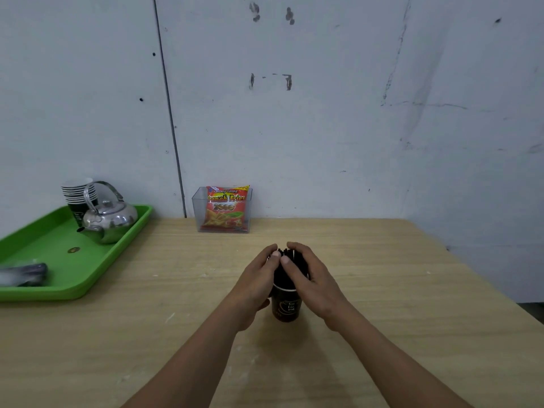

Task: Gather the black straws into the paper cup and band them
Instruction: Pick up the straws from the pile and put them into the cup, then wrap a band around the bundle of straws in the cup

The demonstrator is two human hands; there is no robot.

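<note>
Checker: Wooden table (382,290), scuffed grey wall (323,113) behind. Where's the task item?

Tagger: black straws (290,255) stand bunched in the dark paper cup (287,307). The cup is upright, mid-table.

Checker: Grip?

Tagger: left hand (259,278) and right hand (312,278) both wrap the bundle above the cup rim, one on each side, fingers curled round it. Thumbs nearly meet on the near side. Straw tips poke out between the fingertips on top. The left palm hangs beside the cup wall; contact can't be told.

Checker: Around it?

Tagger: clear box (197,213) at the wall behind the cup, with a red snack packet (225,207) inside. Far left is a green tray (53,240) carrying a steel kettle (110,219) with a stack of cups (78,192) behind it. A blurry grey bundle lies at the tray's near end; unidentifiable.
</note>
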